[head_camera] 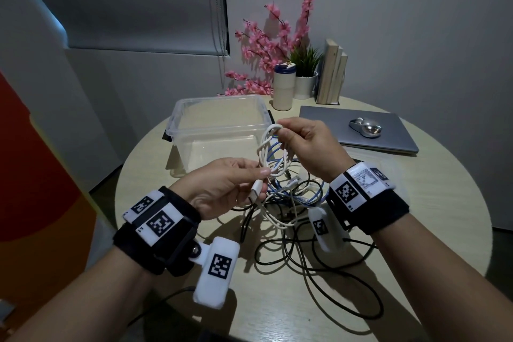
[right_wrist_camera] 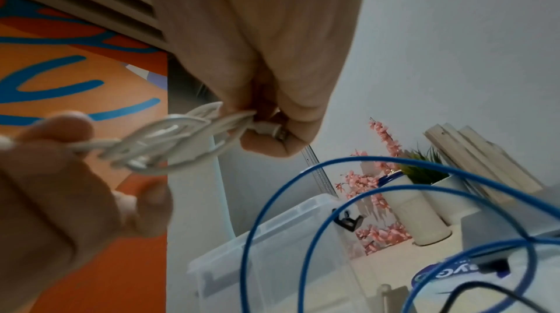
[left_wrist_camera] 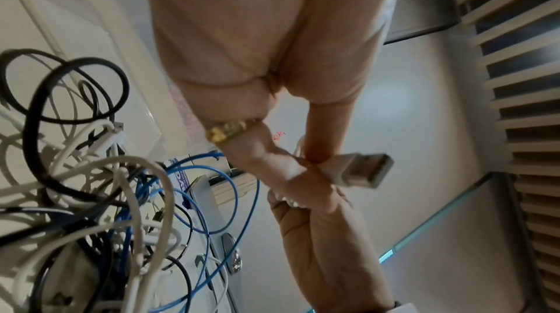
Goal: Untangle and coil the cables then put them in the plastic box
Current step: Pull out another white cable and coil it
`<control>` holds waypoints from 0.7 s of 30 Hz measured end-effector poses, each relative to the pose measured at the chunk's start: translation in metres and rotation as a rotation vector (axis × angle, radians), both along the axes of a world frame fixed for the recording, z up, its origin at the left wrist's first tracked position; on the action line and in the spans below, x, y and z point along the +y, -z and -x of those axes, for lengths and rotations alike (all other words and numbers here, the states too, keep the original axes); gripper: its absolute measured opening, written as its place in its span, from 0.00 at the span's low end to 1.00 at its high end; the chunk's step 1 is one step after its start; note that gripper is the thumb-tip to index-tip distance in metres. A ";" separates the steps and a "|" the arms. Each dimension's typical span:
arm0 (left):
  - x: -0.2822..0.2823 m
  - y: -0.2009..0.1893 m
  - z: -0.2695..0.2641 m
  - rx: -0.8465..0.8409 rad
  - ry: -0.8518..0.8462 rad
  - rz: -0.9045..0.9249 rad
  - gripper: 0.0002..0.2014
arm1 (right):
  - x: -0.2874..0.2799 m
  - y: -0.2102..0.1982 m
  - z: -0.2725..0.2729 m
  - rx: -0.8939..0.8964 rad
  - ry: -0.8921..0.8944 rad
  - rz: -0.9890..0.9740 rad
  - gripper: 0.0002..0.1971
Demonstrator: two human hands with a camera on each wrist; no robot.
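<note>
White cable (head_camera: 265, 153): I hold it above the bench (head_camera: 416, 203), stretched in several loops between my two hands, in front of the plastic box (head_camera: 222, 119).
Right hand (head_camera: 308, 147): upper grip; thumb and fingers pinch the top of the loops and, in the right wrist view, a small plug end as well.
Left hand (head_camera: 222, 189): lower grip; fingertips pinch the bottom of the loops, with the USB plug (left_wrist_camera: 363, 169) sticking out past them.
Long axis: the loop bundle runs from my left hand up and away to my right hand, tilted toward the box.
Trailing length: from the lower grip the white cable drops into the tangle (head_camera: 291, 203) of blue and black cables on the bench, directly beneath my hands.
Nearer hand: the right lies closer to the box, whose open top is just behind it.
Judgement: the free tail still has to come out downward-to-upward through the tangle before the coil can go in.
</note>
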State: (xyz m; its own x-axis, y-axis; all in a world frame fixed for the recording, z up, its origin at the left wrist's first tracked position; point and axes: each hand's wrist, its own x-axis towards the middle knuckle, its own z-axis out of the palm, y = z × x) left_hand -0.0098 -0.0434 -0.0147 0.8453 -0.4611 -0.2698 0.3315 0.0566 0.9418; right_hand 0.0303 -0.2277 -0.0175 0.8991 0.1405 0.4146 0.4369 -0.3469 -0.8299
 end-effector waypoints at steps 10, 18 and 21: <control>0.001 -0.007 -0.007 -0.496 -0.047 -0.668 0.08 | 0.005 -0.003 0.007 0.164 -0.155 -0.143 0.09; -0.002 -0.009 -0.007 -0.915 -0.274 -1.225 0.03 | 0.006 0.004 0.005 0.136 -0.132 -0.041 0.10; 0.003 -0.013 -0.008 -0.858 -0.248 -1.207 0.02 | 0.004 0.007 0.002 0.077 -0.065 0.121 0.11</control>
